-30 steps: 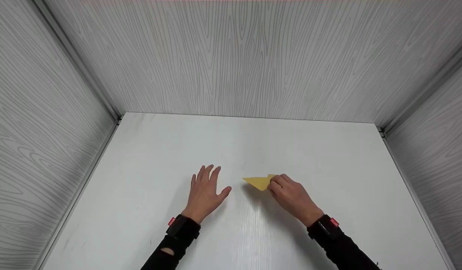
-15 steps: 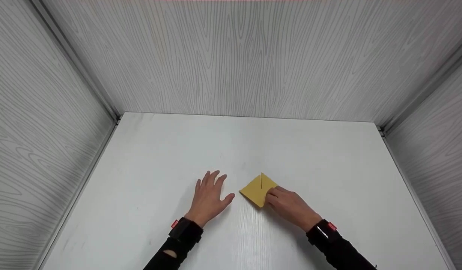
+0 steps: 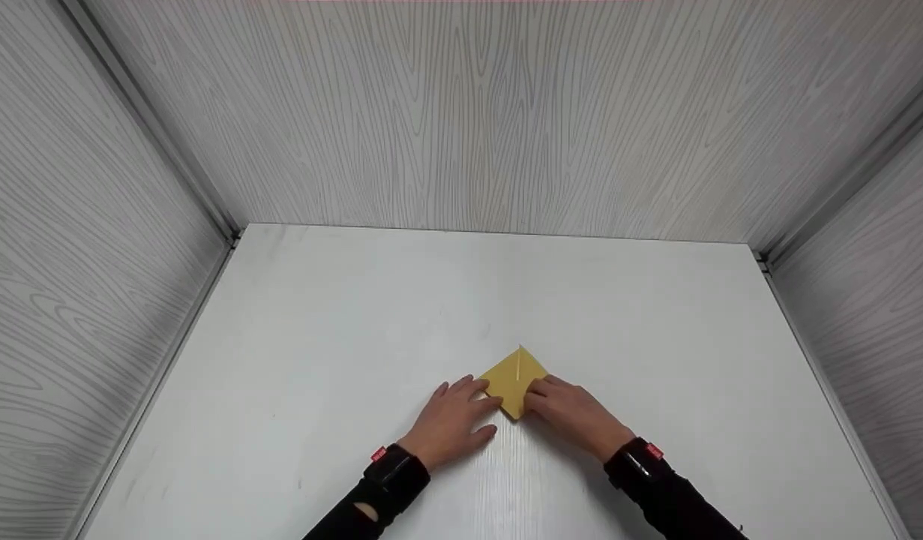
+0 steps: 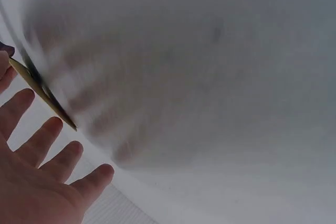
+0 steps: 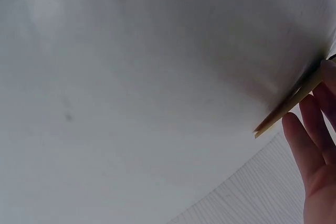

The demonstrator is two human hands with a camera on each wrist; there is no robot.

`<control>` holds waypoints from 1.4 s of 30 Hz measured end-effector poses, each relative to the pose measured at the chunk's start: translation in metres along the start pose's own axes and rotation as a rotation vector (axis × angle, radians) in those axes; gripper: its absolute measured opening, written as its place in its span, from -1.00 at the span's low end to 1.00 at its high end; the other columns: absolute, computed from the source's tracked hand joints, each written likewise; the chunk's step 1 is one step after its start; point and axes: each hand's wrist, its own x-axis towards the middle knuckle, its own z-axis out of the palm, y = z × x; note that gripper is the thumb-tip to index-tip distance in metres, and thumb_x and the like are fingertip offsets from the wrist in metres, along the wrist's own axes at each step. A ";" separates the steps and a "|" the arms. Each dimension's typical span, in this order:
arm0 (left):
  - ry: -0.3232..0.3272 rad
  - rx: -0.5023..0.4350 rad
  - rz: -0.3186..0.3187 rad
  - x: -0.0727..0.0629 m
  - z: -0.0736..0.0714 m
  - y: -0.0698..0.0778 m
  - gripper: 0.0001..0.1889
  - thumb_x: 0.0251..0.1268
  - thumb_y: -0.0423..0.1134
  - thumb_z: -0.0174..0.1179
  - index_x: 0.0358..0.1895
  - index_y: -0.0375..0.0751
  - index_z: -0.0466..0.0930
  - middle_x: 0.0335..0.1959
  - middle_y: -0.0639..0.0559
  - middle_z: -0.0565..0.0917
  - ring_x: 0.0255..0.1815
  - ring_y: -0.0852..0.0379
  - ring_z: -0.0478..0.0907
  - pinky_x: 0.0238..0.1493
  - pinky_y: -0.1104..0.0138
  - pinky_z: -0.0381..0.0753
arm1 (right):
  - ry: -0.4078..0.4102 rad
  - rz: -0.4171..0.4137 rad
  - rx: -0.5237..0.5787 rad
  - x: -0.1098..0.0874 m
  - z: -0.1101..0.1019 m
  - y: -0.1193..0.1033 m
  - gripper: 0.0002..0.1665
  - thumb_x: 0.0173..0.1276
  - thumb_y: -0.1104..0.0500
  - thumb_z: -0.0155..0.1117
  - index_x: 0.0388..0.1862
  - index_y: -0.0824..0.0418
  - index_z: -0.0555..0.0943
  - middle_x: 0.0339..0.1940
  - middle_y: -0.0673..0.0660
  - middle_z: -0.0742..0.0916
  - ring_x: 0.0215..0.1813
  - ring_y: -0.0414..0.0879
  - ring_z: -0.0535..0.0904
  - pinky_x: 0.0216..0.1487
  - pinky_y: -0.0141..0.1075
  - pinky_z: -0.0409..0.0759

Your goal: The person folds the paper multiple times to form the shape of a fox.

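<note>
A yellow piece of folded paper (image 3: 512, 379) lies as a diamond close over the white table, with a slit-like line running down from its top corner. My right hand (image 3: 573, 412) pinches its lower right side with curled fingers. From the left, my left hand (image 3: 450, 424) reaches to the paper's left corner, its fingertips right at the edge and its thumb apart below. The left wrist view has the paper (image 4: 44, 98) edge-on beside the spread left fingers (image 4: 44, 137). In the right wrist view the paper's layers (image 5: 289, 103) show as a thin wedge at the right fingers (image 5: 299, 135).
The white tabletop (image 3: 356, 300) extends all round the hands. Grey wood-grain panels stand at the back (image 3: 461, 112), the left (image 3: 79, 262) and the right (image 3: 866, 300). Black straps with red tags circle both wrists.
The paper has turned from a tilted, narrow shape into a flat-lying diamond, still in the right hand. My left hand has moved right and towards me, and its fingertips now meet the paper's left edge.
</note>
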 end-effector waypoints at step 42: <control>0.075 -0.056 -0.053 0.030 0.012 0.013 -0.72 0.28 0.04 0.45 -0.24 -0.03 0.60 -0.20 0.11 0.42 -0.16 0.12 0.32 -0.11 0.30 0.41 | -0.162 0.414 0.355 0.025 0.000 -0.003 -0.66 0.13 0.04 0.66 -0.35 0.19 0.68 -0.39 -0.02 0.60 -0.31 -0.13 0.48 -0.21 -0.20 0.52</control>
